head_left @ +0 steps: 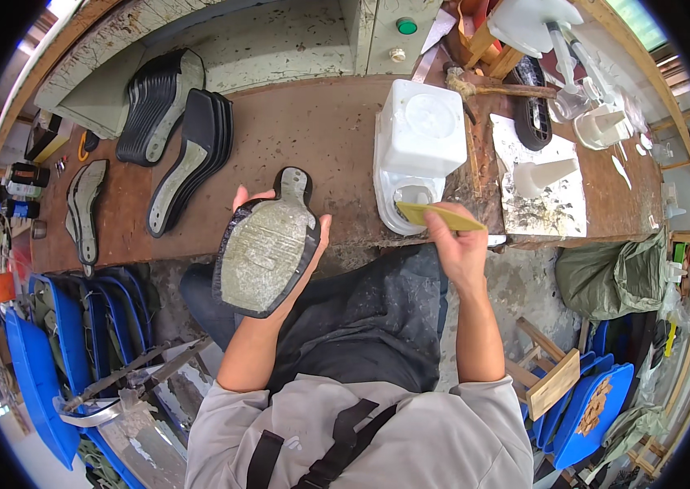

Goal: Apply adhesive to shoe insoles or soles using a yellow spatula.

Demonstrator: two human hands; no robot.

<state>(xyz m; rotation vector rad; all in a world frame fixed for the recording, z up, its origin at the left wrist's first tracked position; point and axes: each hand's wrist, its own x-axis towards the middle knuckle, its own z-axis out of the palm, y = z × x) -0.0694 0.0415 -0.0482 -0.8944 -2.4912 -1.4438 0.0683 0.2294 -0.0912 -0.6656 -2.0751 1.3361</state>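
My left hand (323, 238) is closed around the edges of a shoe sole (268, 253), its wide end toward me. The sole has a black rim and a grey-green, rough-looking face turned up. Over at the bench's front edge, my right hand (461, 251) pinches a flat yellow spreader (463, 221). The spreader's left end is at the round opening of a clear plastic holder (388, 183). Above this opening sits a boxy white plastic container (425, 130). What lies inside the opening is hard to make out.
Stacked black soles (162, 106) and a second stack (190, 155) stand at the back left, with more soles (87, 208) beside them. To the right lie a hammer (516, 90), a stained sheet (561, 213) and a white cup (544, 175). Blue trays (39, 383) lean below.
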